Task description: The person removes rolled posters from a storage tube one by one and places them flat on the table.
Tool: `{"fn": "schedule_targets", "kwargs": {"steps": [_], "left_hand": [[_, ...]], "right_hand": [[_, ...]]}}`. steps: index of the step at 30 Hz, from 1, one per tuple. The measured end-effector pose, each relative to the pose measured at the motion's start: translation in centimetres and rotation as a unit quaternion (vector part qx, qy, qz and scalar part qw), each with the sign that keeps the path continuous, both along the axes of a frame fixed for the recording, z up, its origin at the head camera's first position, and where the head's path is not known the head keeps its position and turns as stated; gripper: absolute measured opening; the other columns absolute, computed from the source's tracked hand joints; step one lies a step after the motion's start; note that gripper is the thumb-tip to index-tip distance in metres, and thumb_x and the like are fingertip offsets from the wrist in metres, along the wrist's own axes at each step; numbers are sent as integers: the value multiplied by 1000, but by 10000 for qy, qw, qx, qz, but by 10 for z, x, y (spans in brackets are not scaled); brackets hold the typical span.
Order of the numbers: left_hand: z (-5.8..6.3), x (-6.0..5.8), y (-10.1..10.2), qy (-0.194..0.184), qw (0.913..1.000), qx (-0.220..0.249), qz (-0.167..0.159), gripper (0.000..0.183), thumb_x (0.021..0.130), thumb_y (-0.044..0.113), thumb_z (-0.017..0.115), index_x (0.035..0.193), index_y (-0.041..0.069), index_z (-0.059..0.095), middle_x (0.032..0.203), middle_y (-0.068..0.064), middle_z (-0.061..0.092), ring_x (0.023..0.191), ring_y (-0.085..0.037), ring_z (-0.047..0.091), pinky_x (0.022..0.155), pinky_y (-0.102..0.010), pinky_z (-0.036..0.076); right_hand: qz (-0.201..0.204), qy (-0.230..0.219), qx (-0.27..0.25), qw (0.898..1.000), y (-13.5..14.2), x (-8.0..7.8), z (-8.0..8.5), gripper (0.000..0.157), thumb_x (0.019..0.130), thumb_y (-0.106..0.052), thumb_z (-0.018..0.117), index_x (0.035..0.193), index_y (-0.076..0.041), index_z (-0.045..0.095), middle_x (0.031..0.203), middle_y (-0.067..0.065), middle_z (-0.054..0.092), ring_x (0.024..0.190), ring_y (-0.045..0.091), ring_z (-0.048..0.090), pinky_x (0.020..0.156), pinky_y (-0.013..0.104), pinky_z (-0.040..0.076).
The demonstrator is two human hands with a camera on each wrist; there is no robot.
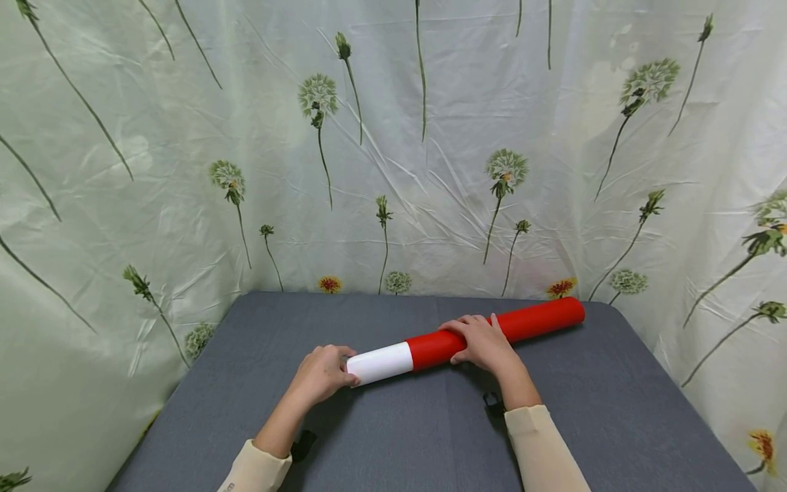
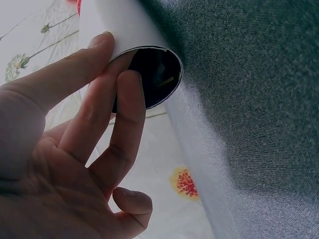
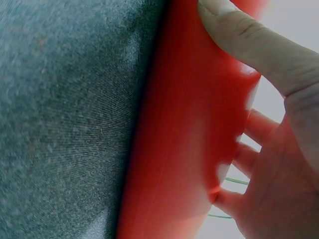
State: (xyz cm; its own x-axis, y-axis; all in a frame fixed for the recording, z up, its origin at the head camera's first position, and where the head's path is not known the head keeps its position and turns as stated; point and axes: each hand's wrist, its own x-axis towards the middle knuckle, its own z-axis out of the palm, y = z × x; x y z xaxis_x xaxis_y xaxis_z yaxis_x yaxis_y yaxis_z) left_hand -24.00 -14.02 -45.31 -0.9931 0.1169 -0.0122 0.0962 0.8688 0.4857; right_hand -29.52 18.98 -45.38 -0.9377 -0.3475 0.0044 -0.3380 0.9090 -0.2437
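Observation:
A long tube lies slantwise on the table, its red length to the right and a narrower-looking white section at the left end. My left hand pinches the rim of that white end. In the left wrist view, the thumb presses the outside while a fingertip reaches into the dark hollow opening. Over the red length, my right hand grips from above. Thumb and fingers spread to either side of the red surface in the right wrist view. Whether white and red are separate pieces, I cannot tell.
A dark grey cloth covers the table. Behind and at both sides hangs a pale curtain printed with dandelions, close to the table's back edge. Black straps show at the wrists, below cream sleeves.

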Motion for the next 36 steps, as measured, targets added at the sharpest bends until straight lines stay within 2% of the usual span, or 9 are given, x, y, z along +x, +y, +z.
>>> {"fn": "schedule_targets", "kwargs": {"steps": [17, 29, 36], "left_hand": [[-1, -3, 0, 11, 10000, 43, -89, 50, 77, 19, 95, 122, 6, 78, 86, -4, 80, 74, -13, 70, 66, -34, 52], [-2, 2, -8, 9, 10000, 57, -77, 49, 77, 20, 95, 122, 7, 78, 83, -2, 80, 72, -12, 68, 65, -34, 51], [0, -1, -3, -59, 9999, 72, -121, 48, 77, 20, 95, 120, 8, 78, 82, -2, 80, 72, -12, 68, 64, -33, 51]], "right_hand": [[-71, -21, 7, 10000, 7, 1, 1, 65, 83, -27, 92, 142, -28, 65, 145, 15, 62, 137, 42, 52, 121, 78, 19], [-56, 39, -54, 10000, 0, -1, -2, 64, 83, -27, 92, 141, -29, 66, 144, 13, 63, 138, 40, 52, 122, 76, 19], [-131, 27, -52, 9999, 5, 1, -1, 64, 82, -27, 93, 141, -30, 67, 145, 14, 63, 138, 41, 52, 122, 77, 19]]}}
